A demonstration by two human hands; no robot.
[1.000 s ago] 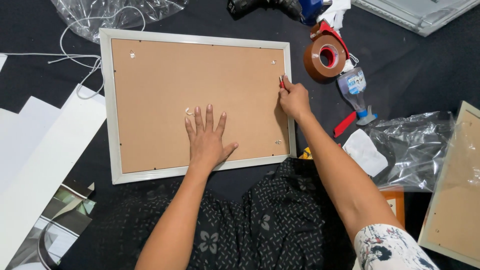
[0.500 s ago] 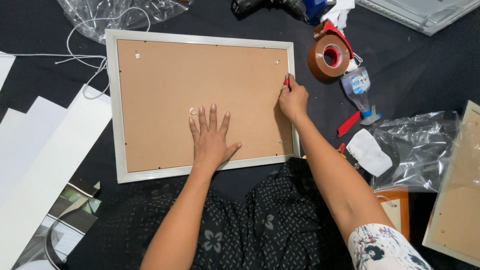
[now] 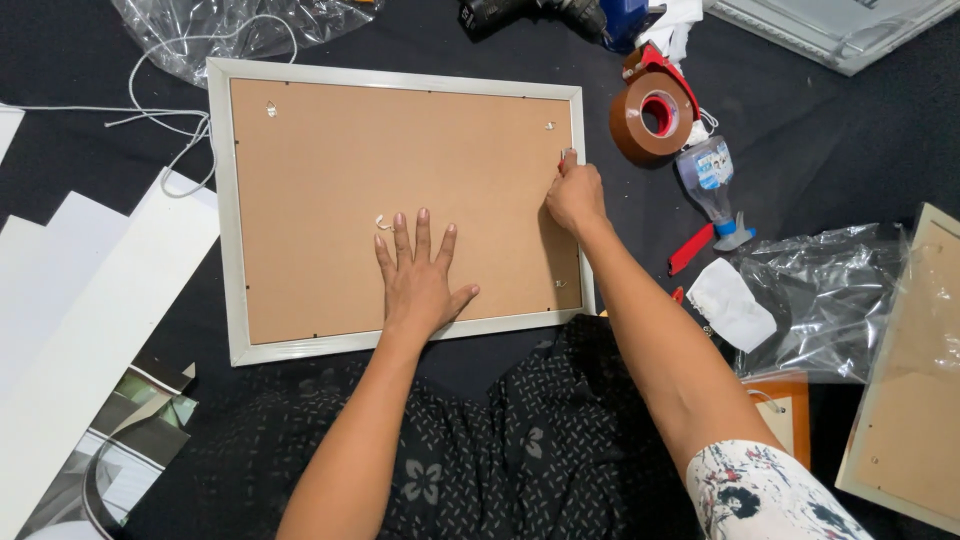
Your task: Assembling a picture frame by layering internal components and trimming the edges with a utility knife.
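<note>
A white picture frame [image 3: 222, 210] lies face down on dark cloth, its brown backing board [image 3: 400, 160] facing up. My left hand [image 3: 418, 275] rests flat on the lower middle of the board, fingers spread. My right hand [image 3: 574, 195] is closed at the frame's right edge, pinching something small near a metal tab; what it grips is too small to make out. A small metal hanger [image 3: 383, 222] sits on the board just left of my left fingertips.
A brown tape roll in a red dispenser [image 3: 652, 112] and a small spray bottle [image 3: 712, 180] lie right of the frame. Clear plastic bags [image 3: 830, 300], a white cloth [image 3: 730, 303], another frame [image 3: 905, 400], white boards [image 3: 80, 300] at left, and string [image 3: 150, 120] surround it.
My right hand has slid a little farther up the frame's right edge. My left hand stays flat on the board. The view has shifted slightly.
</note>
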